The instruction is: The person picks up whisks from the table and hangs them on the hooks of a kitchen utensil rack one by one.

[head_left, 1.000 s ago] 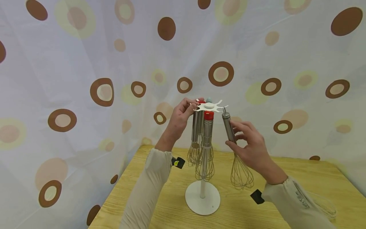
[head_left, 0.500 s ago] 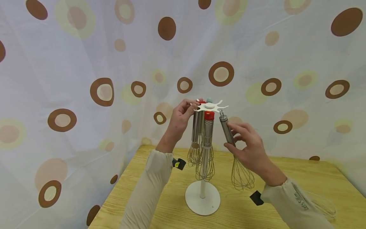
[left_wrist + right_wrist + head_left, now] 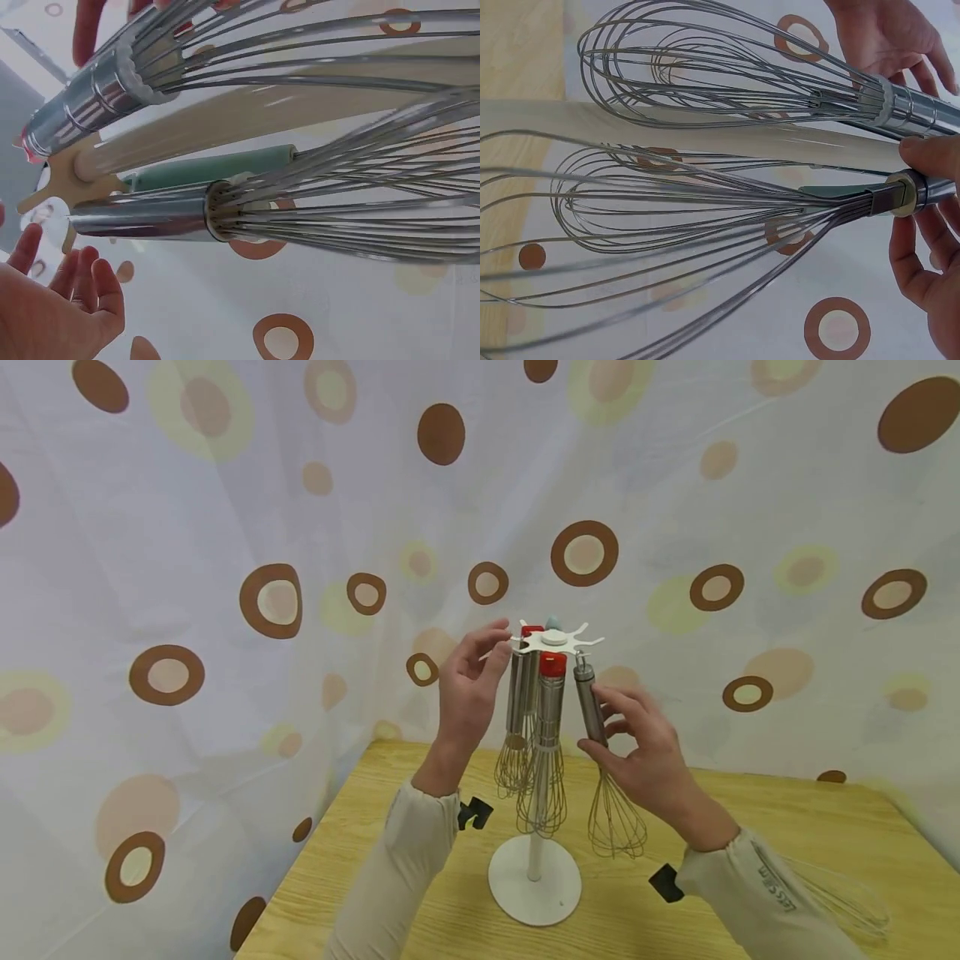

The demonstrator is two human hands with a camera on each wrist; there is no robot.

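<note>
A white stand with a hooked top (image 3: 553,641) rises from a round base (image 3: 535,893). My right hand (image 3: 648,756) pinches the steel handle of a whisk (image 3: 589,706) between thumb and fingers. That whisk hangs wires down, its top loop right at a hook on the stand's right side. At the stand's left, my left hand (image 3: 467,693) has loosely bent fingers and holds nothing. A red-capped whisk (image 3: 551,702) hangs in front, and a steel-handled whisk (image 3: 517,693) hangs at the left. Behind them, a green-handled whisk (image 3: 210,169) shows in the left wrist view.
Another whisk (image 3: 843,897) lies on the wooden table (image 3: 420,868) at the right, partly behind the right sleeve. A patterned curtain (image 3: 337,485) stands behind and to the left of the table.
The left hand has come off the top of the stand, slightly left and down. The right hand has brought its whisk a little left, and the whisk hangs more upright.
</note>
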